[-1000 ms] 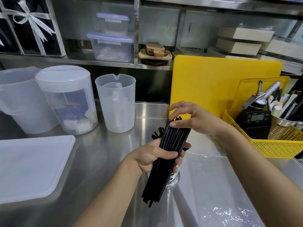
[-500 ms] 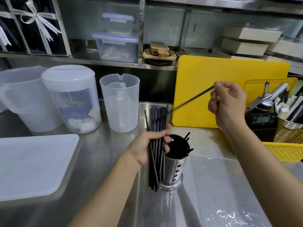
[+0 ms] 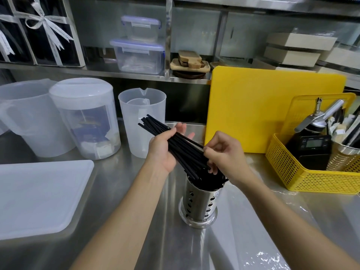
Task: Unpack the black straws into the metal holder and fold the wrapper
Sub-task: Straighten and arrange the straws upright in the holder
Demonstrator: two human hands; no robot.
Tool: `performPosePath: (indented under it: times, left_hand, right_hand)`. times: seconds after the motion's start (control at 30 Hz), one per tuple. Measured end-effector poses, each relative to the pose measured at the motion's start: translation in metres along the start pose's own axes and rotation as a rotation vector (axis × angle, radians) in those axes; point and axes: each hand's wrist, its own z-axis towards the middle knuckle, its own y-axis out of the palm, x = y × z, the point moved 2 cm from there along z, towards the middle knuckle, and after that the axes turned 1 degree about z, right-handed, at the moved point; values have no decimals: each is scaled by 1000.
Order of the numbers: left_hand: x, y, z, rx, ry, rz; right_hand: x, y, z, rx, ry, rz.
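Grip of left hand (image 3: 162, 152) curls round black straws (image 3: 175, 142); right hand (image 3: 227, 153) pinches their ends above metal holder (image 3: 198, 203).

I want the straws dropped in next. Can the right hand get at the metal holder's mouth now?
Probably yes: the right hand hovers just above the metal holder, pinching the black straws at its open mouth.

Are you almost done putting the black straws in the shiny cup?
Not yet. Done: the metal holder already looks partly filled. In hand: the left hand holds a tilted bundle of black straws over it; the right hand pinches their lower ends. Left: the bundle goes in, then the clear wrapper, flat on the counter, gets folded.
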Motion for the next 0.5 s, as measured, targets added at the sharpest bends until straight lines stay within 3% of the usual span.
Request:
performPosePath:
  times: [0.07,0.23,0.37,0.5]
  left_hand:
    - [-1,-1,0,30,64,-40]
    - [-9,12,-4,178,319,-44]
    - [-24,32,-13,131,501,244]
    - [-26,44,-16,4,509,414]
  right_hand:
    - [1,2,0,109,72,151]
    - [14,19,-3,505,469,803]
    - [13,37,-6,526,584,1037]
    - [13,36,-7,433,596,954]
